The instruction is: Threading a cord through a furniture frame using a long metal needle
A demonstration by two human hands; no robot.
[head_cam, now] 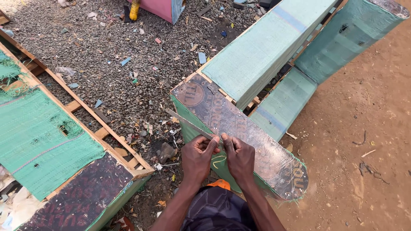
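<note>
Hands: the left hand [198, 156] and the right hand [239, 157] are meeting side by side at the near edge of a sofa frame's armrest, both clenched with fingertips pinching.
Left hand: it is gripping the near end of a thin metal blade [188, 124], thumb and forefinger closing on it.
Right hand: it is pinching a yellow-green thread [219, 160] just beside the left hand's fingertips.
Blade: it is slanting up and away to the left from the left hand, lying across the armrest's edge.
Thread: it is looping down just below and between the two hands, against the green fabric.
Armrest [252, 141]: a dark, glossy printed sheet is covering its top, with green woven fabric [257, 51] wrapping the seat parts beyond.
Ground: grey gravel [120, 51] is lying to the left, bare brown soil [364, 128] to the right.
Left side: another green-covered wooden frame [43, 137] is lying well apart from the hands.
</note>
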